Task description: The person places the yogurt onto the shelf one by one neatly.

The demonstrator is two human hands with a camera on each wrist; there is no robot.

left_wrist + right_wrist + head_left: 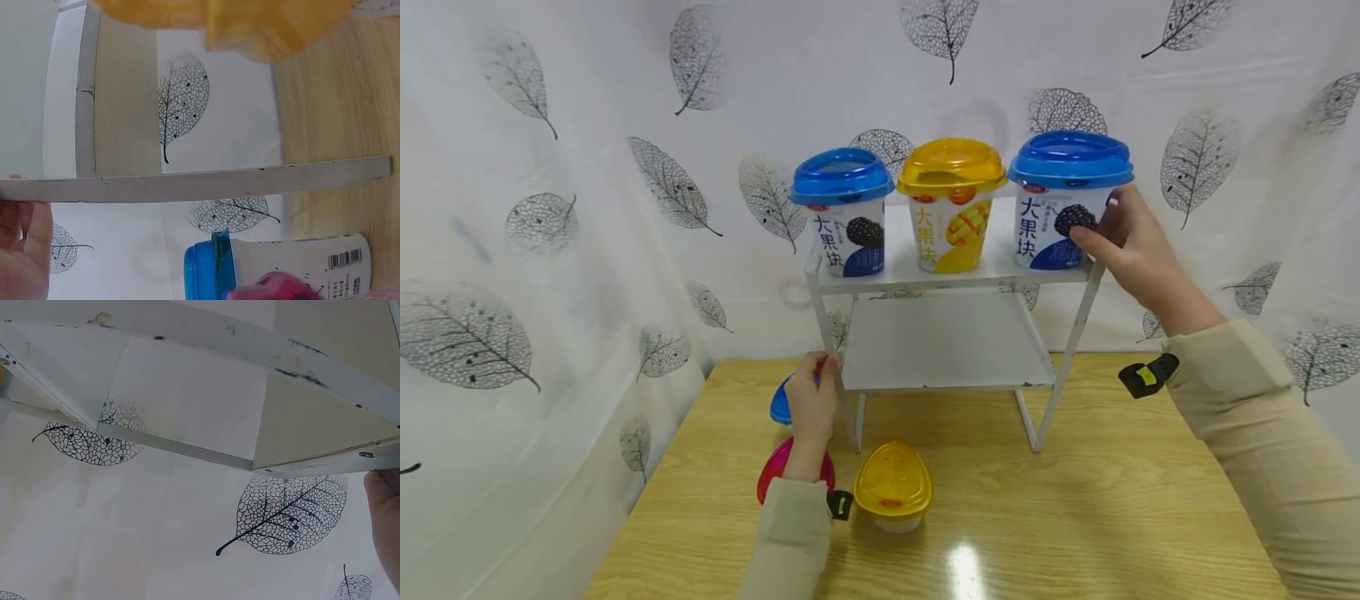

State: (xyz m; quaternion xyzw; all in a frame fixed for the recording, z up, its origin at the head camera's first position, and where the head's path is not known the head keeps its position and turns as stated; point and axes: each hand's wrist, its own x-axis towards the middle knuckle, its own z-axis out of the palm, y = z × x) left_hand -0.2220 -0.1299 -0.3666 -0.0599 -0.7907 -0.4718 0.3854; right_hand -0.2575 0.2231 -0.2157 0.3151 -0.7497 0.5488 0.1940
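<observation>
The blue-lidded cup [1051, 200] stands upright atop the white rack [951, 342], far right.

The rightmost tapered white cup [1047, 223] has a domed blue lid [1070, 161]; the angular metal rack [947, 342] is greyish-white, the white curtain [820, 58] black-leaf-patterned.

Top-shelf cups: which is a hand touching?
The right blue-lidded cup: the right hand holds it; the yellow-lidded cup and left blue-lidded cup stand untouched.

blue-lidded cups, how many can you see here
3: one cup at the left end of the top shelf, a second cup at its right end, gripped by the right hand, and a third cup on the table, partly hidden by the left hand.
</observation>
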